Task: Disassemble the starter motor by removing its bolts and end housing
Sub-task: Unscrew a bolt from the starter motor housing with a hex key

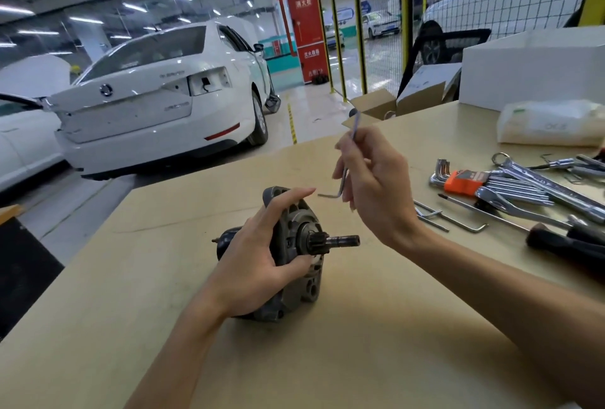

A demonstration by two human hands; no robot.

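From the head view: the dark grey cast-metal starter motor [291,254] lies on its side on the tan wooden workbench [327,359], pinion shaft pointing right. The left hand [258,258] wraps its end housing, fingers curled over the flange. The right hand [373,189] pinches 1 silver L-shaped hex key [343,176] above it (clear of any bolt). Looks heavy, rigid, perhaps greasy; grip the flange firmly.

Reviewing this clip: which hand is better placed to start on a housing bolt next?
Right, probably. The right hand already pinches the hex key, raised just above the starter motor, short end pointing toward it. The left hand grips the end housing, steadying the motor on the table.
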